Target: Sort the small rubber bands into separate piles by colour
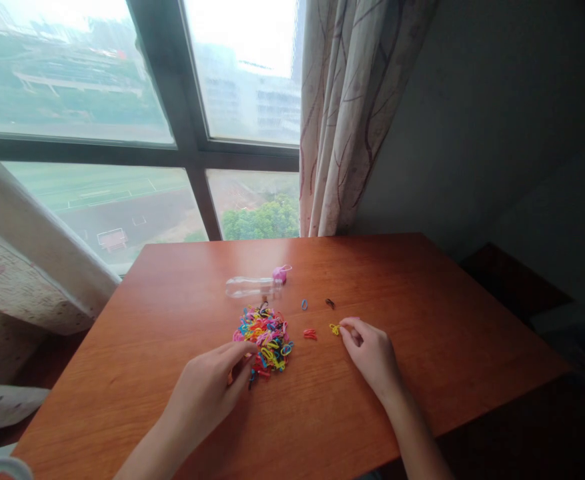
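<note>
A few bands [310, 334] lie apart around three o'clock from the large, undivided heap [267, 333]; left fingers [241, 348] and right fingers [351, 323] are each nearly closed, holds unclear.

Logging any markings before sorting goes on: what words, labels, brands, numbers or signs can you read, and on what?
None can be read.
Clear bottle: no lettering made out.
Pile of colored bands: no lettering made out.
Buildings beyond the glass: too blurred to tell whether they bear signs.
</note>
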The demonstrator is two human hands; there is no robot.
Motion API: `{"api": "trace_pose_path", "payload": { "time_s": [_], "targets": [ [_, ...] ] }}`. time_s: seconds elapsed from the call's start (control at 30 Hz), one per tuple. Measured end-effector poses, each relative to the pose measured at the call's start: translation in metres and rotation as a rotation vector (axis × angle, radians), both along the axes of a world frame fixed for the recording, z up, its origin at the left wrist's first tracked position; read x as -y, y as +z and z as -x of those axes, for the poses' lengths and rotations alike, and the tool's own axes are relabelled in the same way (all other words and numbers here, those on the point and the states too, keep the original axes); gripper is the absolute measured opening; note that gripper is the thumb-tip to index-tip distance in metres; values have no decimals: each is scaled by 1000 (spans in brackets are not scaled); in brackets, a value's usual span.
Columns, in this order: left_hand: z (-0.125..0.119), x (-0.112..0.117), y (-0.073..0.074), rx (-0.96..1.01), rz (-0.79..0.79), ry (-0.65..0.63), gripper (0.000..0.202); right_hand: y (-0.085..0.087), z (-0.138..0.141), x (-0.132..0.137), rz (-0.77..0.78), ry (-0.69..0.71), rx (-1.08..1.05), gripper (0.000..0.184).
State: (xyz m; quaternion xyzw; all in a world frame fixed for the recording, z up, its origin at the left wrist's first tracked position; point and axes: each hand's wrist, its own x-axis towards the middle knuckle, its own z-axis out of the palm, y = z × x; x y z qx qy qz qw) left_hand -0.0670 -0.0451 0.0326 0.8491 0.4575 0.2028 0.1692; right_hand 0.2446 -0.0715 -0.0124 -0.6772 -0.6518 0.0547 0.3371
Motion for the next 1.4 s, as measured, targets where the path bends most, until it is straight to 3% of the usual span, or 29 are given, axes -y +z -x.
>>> {"api": "trace_pose_path", "payload": {
  "time_s": [0.2, 0.47, 0.93, 1.17, 1.4],
  "targets": [
    [11, 1, -5, 82, 21, 46, 22, -4, -1, 0, 23, 15, 6, 21],
    [7, 2, -6, 121, -2, 54, 20, 0, 2, 4, 7, -8, -33, 21],
    [6, 3, -6, 128, 9, 27, 20, 16, 83, 16, 148, 235, -130, 15],
    [2, 5, -10, 128, -3, -11, 19, 11, 95, 14, 182, 175, -93, 21],
    [1, 7, -15, 123, 18, -43, 19, 10, 95, 15, 137, 171, -122, 15]
  ]
}}
